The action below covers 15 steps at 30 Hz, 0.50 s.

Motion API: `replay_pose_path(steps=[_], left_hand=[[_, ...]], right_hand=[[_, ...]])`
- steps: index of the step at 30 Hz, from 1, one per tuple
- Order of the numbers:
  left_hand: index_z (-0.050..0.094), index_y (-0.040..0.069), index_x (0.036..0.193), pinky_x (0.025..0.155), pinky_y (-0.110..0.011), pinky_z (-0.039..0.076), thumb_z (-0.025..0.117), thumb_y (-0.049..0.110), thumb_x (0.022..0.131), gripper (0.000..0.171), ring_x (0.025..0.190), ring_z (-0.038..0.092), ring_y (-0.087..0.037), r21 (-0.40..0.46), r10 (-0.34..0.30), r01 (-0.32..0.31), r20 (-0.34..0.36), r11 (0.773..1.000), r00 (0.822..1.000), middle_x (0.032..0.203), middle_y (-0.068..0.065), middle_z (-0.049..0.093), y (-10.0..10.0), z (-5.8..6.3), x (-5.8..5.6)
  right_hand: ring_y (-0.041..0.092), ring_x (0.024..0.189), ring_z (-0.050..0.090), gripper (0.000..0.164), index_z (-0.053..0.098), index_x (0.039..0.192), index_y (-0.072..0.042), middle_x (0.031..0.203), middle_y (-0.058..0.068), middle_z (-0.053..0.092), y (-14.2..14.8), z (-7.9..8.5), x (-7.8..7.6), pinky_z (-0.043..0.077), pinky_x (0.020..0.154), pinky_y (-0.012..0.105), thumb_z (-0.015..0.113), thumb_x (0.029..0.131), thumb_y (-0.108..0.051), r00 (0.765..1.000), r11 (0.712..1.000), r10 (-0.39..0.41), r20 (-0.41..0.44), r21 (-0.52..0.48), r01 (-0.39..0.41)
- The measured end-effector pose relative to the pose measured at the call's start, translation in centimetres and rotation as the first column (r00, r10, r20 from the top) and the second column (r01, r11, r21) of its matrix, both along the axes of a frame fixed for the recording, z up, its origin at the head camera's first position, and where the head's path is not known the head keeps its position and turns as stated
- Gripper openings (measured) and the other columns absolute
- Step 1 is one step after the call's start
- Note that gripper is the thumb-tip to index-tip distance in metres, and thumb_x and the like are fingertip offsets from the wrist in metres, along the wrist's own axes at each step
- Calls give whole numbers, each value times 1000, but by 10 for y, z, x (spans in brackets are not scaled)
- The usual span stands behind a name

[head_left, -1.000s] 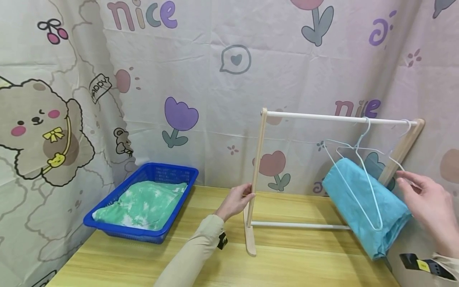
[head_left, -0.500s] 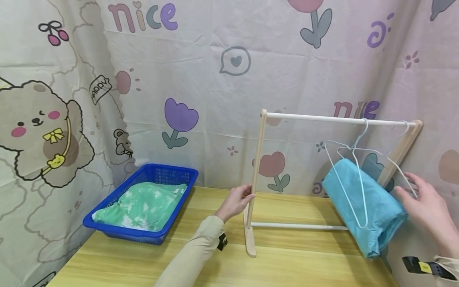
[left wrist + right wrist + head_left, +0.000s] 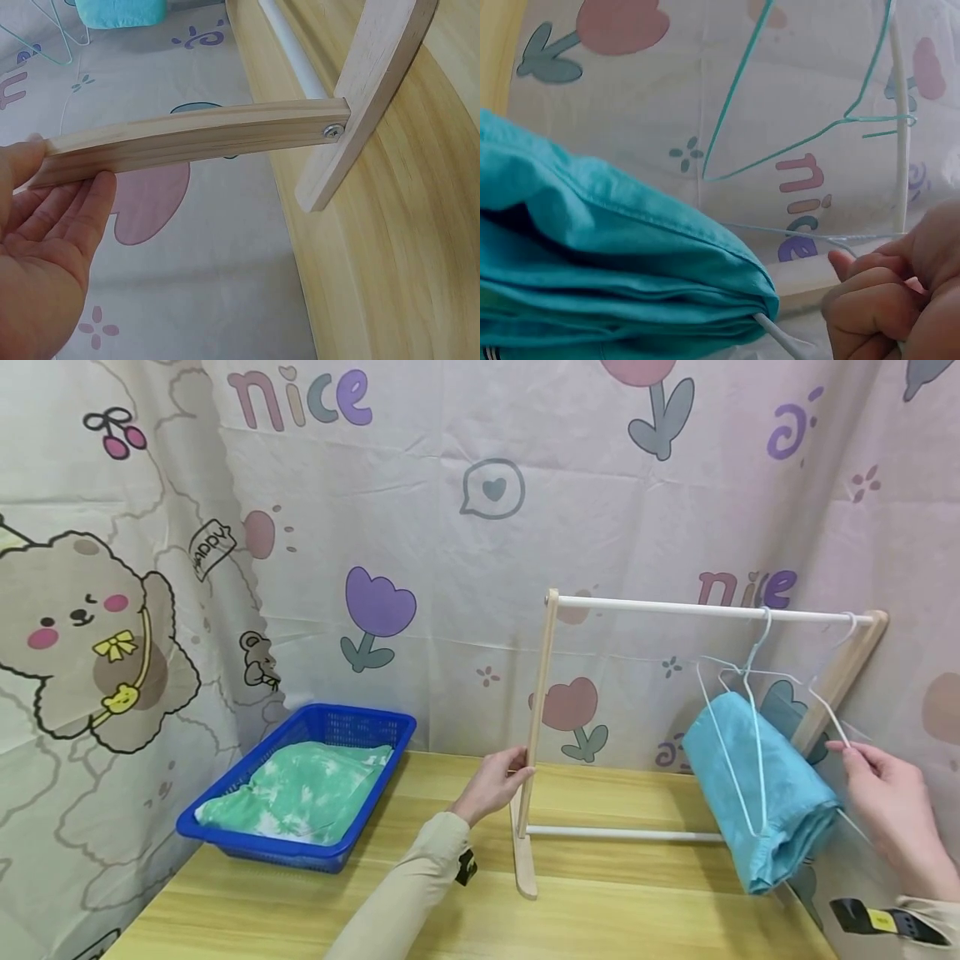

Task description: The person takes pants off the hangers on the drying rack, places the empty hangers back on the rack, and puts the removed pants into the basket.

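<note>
My left hand [image 3: 495,781] grips the wooden upright [image 3: 541,710] of a small clothes rack; the left wrist view shows fingers and thumb on either side of that upright [image 3: 195,139]. At the right end of the rack, my right hand [image 3: 892,814] pinches the sloping shoulder of a white wire hanger [image 3: 829,710]. Over that hanger's lower bar a folded turquoise cloth garment [image 3: 757,785] seems to be draped, its end tilted down toward me. In the right wrist view, a wire pokes out of the garment [image 3: 615,247]. Another wire hanger [image 3: 760,752] hangs in front of it.
The rack's white top rail [image 3: 660,606] carries both hangers; a lower white bar [image 3: 622,834] runs near the tabletop [image 3: 600,910]. To the left stands a blue plastic basket [image 3: 262,852] with a green-and-white tie-dye cloth [image 3: 300,793] inside. A printed curtain [image 3: 450,610] surrounds the table.
My right hand opened a little and dropped lower, then closed its fingertips on the hanger's shoulder. The garment's near end swung leftward, and the front hanger turned. My left hand stayed put.
</note>
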<state>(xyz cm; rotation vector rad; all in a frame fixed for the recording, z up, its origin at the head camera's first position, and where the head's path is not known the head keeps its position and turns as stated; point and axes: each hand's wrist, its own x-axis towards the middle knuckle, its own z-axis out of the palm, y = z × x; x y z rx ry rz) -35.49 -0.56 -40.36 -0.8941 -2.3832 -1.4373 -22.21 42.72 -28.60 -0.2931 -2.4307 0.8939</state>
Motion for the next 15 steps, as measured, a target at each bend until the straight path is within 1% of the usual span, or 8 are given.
replay_pose_path(steps=[1, 2, 4, 5, 8, 12, 15], left_hand=[[58, 8, 108, 77, -21, 50, 55, 12, 91, 17, 86, 61, -10, 1, -1, 1, 1, 1000, 1000, 95, -8, 64, 0, 0, 0], [58, 8, 108, 77, -21, 50, 55, 11, 91, 17, 86, 61, -10, 2, -2, 2, 2, 1000, 1000, 95, -8, 64, 0, 0, 0], [58, 7, 109, 77, -21, 50, 55, 12, 91, 18, 87, 61, -10, 3, -3, 3, 3, 1000, 1000, 95, -8, 64, 0, 1, 0], [58, 7, 109, 77, -21, 50, 55, 12, 91, 19, 87, 61, -10, 4, -3, 3, 3, 1000, 1000, 95, -8, 64, 0, 1, 0], [57, 7, 111, 77, -21, 50, 55, 14, 91, 21, 88, 61, -10, 6, -3, 3, 4, 1000, 1000, 97, -8, 64, 0, 1, 1], [57, 7, 112, 77, -21, 50, 54, 16, 92, 22, 88, 61, -11, 6, -2, 2, 6, 1000, 1000, 97, -9, 64, -1, 0, 1], [57, 8, 112, 77, -21, 50, 54, 15, 92, 21, 88, 61, -11, 6, -7, 7, 7, 1000, 1000, 98, -11, 64, 0, -1, 0]], right_hand=[[20, 55, 35, 55, 40, 135, -1, 77, 13, 36, -1, 0, 0, 30, 39, 33, 25, 97, -39, 1000, 999, 1, -4, -39, -1], [19, 50, 34, 54, 40, 135, -4, 73, 10, 33, -1, 0, 0, 29, 36, 33, 26, 97, -39, 1000, 996, 14, -9, -86, -14], [17, 46, 34, 49, 42, 134, -9, 70, 5, 34, -1, 0, 0, 28, 35, 34, 30, 97, -38, 999, 987, 42, -29, -157, -46], [16, 44, 33, 47, 44, 134, -11, 69, 3, 35, -2, 1, 0, 27, 34, 34, 31, 97, -38, 998, 983, 53, -39, -176, -59], [15, 43, 33, 45, 46, 133, -13, 69, -1, 38, -6, 2, 0, 25, 35, 35, 34, 96, -37, 996, 977, 78, -53, -195, -87], [15, 42, 34, 47, 45, 132, -10, 70, -1, 40, -14, 5, 1, 26, 34, 35, 34, 96, -38, 995, 978, 90, -43, -184, -96], [14, 39, 34, 41, 49, 127, -13, 66, -2, 41, -18, 7, 1, 26, 33, 36, 35, 96, -37, 990, 965, 124, -61, -225, -135]])
